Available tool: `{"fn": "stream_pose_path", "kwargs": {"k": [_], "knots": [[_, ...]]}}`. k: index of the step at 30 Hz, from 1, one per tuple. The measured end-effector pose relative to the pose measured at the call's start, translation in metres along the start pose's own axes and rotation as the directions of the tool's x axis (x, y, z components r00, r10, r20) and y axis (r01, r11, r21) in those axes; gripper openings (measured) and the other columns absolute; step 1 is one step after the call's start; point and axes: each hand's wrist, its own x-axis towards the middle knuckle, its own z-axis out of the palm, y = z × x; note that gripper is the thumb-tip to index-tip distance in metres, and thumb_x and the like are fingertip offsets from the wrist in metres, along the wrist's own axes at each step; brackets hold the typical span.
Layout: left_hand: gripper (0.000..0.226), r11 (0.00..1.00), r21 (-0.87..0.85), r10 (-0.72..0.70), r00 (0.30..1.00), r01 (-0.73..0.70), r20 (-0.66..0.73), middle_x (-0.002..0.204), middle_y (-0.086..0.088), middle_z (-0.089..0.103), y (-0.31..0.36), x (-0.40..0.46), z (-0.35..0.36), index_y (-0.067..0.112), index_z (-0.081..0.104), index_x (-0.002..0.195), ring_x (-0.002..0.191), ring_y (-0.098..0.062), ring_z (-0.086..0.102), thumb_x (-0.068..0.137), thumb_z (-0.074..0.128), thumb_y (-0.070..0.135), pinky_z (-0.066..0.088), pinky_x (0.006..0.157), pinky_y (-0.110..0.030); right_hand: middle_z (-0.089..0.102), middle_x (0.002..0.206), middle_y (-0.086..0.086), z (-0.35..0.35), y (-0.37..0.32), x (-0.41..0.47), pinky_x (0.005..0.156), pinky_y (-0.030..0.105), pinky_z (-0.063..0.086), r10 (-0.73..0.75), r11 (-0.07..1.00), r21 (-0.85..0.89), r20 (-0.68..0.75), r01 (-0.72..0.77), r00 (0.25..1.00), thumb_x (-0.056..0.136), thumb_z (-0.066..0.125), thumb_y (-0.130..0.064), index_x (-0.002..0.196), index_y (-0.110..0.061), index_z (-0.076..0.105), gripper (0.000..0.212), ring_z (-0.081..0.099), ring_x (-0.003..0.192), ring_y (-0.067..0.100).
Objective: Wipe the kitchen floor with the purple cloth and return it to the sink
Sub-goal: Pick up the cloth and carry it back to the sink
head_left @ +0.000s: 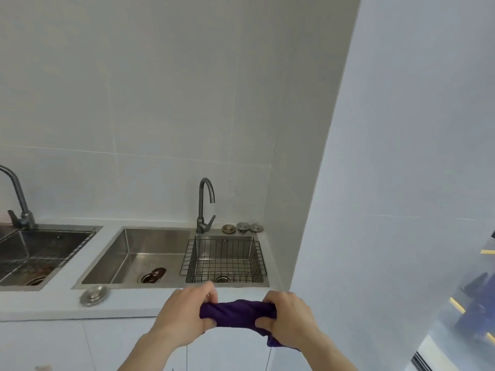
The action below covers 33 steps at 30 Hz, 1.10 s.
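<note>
A: White tiled walls, a white countertop (139, 303), and a steel sink (139, 255) set into it. Where's your cloth?

B: You've got the purple cloth (238, 314) bunched between both fists, just near of the counter's edge, below the wire basket (225, 259) in the sink's right bowl.

A: And your grip?

B: Your left hand (184, 314) is clenched round its left end, your right hand (289, 319) round the right, a tail hanging beneath. The curved faucet (205, 204) stands at the far rim; a round strainer lid (94, 295) lies left of your hands.
</note>
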Motion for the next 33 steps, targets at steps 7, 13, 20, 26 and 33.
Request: {"fn": "stream_pose_path", "kwargs": {"k": [7, 13, 20, 26, 33], "knots": [[0.032, 0.998, -0.060, -0.006, 1.000, 0.005, -0.019, 0.083, 0.023, 0.071, -0.053, 0.080, -0.031, 0.041, 0.053, 0.087, 0.078, -0.005, 0.065, 0.073, 0.079, 0.029, 0.045, 0.067, -0.023, 0.071, 0.093, -0.004, 0.004, -0.038, 0.089, 0.070, 0.035, 0.051, 0.029, 1.000, -0.002, -0.040, -0.029, 0.999, 0.082, 0.067, -0.042, 0.101, -0.027, 0.065, 0.024, 0.065, 0.087, 0.022], [0.032, 0.997, -0.071, -0.023, 0.998, 0.019, -0.058, 0.097, 0.021, 0.069, -0.087, 0.129, -0.037, 0.042, 0.057, 0.094, 0.094, -0.005, 0.063, 0.075, 0.078, 0.027, 0.051, 0.078, -0.029, 0.070, 0.098, -0.004, 0.022, -0.054, 0.152, 0.077, 0.038, 0.056, 0.031, 0.999, -0.024, -0.060, -0.033, 0.998, 0.087, 0.067, -0.044, 0.107, -0.027, 0.064, 0.027, 0.065, 0.090, 0.023], [0.036, 0.996, -0.068, -0.067, 0.997, 0.065, -0.029, 0.099, 0.024, 0.068, -0.133, 0.205, -0.018, 0.042, 0.055, 0.097, 0.095, -0.004, 0.065, 0.075, 0.077, 0.025, 0.050, 0.077, -0.026, 0.070, 0.102, -0.005, 0.049, -0.049, 0.242, 0.077, 0.036, 0.054, 0.029, 0.999, -0.014, -0.020, -0.029, 0.999, 0.089, 0.069, -0.044, 0.110, -0.028, 0.065, 0.027, 0.065, 0.093, 0.021], [0.037, 0.994, -0.025, -0.109, 0.994, 0.109, 0.006, 0.098, 0.021, 0.064, -0.170, 0.294, 0.015, 0.040, 0.049, 0.098, 0.089, -0.007, 0.066, 0.080, 0.077, 0.025, 0.049, 0.072, -0.021, 0.071, 0.100, -0.008, 0.073, -0.027, 0.345, 0.082, 0.038, 0.058, 0.046, 0.998, 0.031, 0.054, -0.048, 0.997, 0.088, 0.070, -0.048, 0.111, -0.030, 0.065, 0.030, 0.066, 0.091, 0.017], [0.040, 0.981, 0.008, -0.192, 0.975, 0.193, 0.111, 0.101, 0.019, 0.066, -0.206, 0.406, 0.063, 0.045, 0.046, 0.099, 0.092, -0.008, 0.064, 0.078, 0.076, 0.030, 0.057, 0.081, -0.031, 0.067, 0.105, -0.007, 0.103, 0.018, 0.467, 0.086, 0.037, 0.057, 0.102, 0.991, 0.064, 0.178, -0.115, 0.979, 0.087, 0.074, -0.044, 0.114, -0.028, 0.065, 0.032, 0.065, 0.097, 0.016]]}}
